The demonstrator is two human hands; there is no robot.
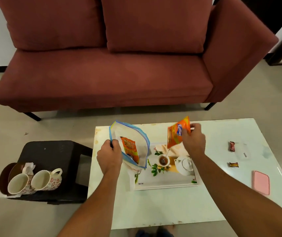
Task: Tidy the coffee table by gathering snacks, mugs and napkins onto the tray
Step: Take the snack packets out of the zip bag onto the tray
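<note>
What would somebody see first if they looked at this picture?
Most likely the two hands in the middle: the left hand grips a clear zip bag with an orange packet inside, and the right hand holds another orange snack packet up beside it, both over the tray on the white table. Behind them sits a big red sofa, and two flowery mugs sit on the black stool at the left.

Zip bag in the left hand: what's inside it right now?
One orange snack packet shows through the clear zip bag, held by the left hand. Anything behind that packet is hidden.
</note>
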